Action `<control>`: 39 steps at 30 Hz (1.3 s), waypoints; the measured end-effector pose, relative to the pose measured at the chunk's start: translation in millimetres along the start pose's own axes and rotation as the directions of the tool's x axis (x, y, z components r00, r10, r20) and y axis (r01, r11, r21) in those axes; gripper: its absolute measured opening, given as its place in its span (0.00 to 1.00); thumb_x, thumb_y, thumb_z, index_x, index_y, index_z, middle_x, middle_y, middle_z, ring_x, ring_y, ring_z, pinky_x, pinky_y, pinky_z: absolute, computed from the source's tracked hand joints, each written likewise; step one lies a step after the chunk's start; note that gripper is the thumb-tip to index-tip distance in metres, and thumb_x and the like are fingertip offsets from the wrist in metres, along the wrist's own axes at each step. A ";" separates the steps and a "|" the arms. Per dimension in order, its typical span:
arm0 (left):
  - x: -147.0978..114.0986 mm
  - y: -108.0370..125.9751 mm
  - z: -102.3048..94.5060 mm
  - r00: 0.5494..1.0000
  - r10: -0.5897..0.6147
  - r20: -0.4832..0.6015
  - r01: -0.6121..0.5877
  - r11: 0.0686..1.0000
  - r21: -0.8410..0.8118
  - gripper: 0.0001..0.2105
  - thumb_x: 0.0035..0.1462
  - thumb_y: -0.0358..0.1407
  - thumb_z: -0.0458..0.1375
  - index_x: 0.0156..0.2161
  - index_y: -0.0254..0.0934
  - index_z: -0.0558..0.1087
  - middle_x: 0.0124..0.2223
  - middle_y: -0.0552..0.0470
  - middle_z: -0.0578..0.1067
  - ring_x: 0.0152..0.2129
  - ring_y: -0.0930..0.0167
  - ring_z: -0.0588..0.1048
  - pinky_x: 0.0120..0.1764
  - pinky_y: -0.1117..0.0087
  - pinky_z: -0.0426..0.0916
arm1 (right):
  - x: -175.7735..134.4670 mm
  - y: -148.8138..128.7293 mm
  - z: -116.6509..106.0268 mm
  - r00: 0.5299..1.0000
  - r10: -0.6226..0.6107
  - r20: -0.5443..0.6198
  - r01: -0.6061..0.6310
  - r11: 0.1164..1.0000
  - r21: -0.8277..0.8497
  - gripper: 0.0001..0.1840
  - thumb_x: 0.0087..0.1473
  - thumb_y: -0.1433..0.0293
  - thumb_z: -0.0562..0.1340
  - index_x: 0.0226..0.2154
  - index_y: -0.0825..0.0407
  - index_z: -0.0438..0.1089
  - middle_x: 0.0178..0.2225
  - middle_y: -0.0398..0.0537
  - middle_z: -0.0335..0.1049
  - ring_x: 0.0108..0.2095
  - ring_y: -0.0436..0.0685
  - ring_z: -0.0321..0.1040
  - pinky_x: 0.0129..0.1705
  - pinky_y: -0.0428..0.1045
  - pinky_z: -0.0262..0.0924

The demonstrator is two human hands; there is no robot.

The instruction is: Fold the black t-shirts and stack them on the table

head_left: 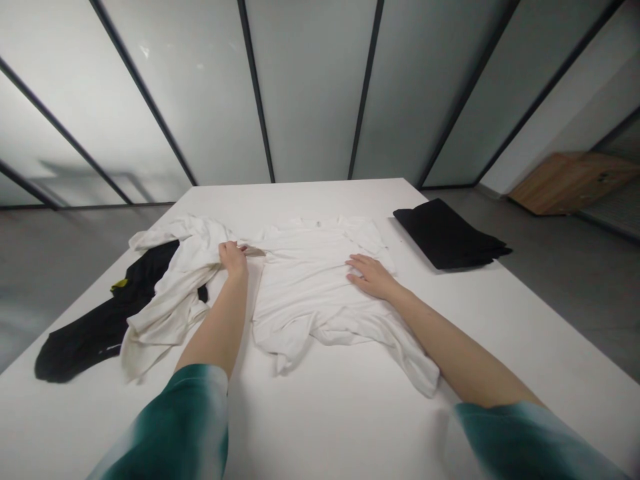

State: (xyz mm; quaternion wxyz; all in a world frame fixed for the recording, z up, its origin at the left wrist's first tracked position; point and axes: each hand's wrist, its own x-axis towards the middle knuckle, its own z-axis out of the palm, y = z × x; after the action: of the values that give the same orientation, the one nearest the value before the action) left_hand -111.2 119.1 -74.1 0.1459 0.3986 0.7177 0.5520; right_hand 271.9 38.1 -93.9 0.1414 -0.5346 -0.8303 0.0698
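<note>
A white T-shirt (320, 287) lies spread on the table in front of me, its neck at the far side and its near end creased and bunched. My left hand (233, 257) is closed at the shirt's left edge, gripping a bit of its sleeve, with the fingertips partly hidden. On the shirt's right half my right hand (370, 275) rests palm down, fingers stretched out. Just left of my left hand is a crumpled off-white garment (173, 300), lying partly over a black garment (95, 333) with a small yellow patch.
A folded black garment stack (450, 237) sits near the right edge of the white table (320, 413). Frosted glass panels (310, 87) with dark frames stand behind the table. A wooden cabinet (570, 183) is on the floor at the far right.
</note>
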 end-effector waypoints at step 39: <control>-6.2 4.5 -17.6 0.941 0.268 0.209 -0.336 0.826 0.453 0.38 0.54 0.42 0.55 0.67 0.24 0.56 0.67 0.30 0.59 0.63 0.49 0.61 0.62 0.52 0.57 | -0.6 1.2 4.2 0.999 -0.018 -0.040 0.020 0.999 0.037 0.24 0.61 0.60 0.58 0.57 0.50 0.70 0.63 0.57 0.63 0.64 0.65 0.58 0.64 0.63 0.52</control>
State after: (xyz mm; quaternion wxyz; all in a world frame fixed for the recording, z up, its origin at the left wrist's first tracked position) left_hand -116.8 103.0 -65.3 0.0012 0.5675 0.7484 0.3433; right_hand 271.9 38.3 -98.3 0.1687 -0.5252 -0.8309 0.0734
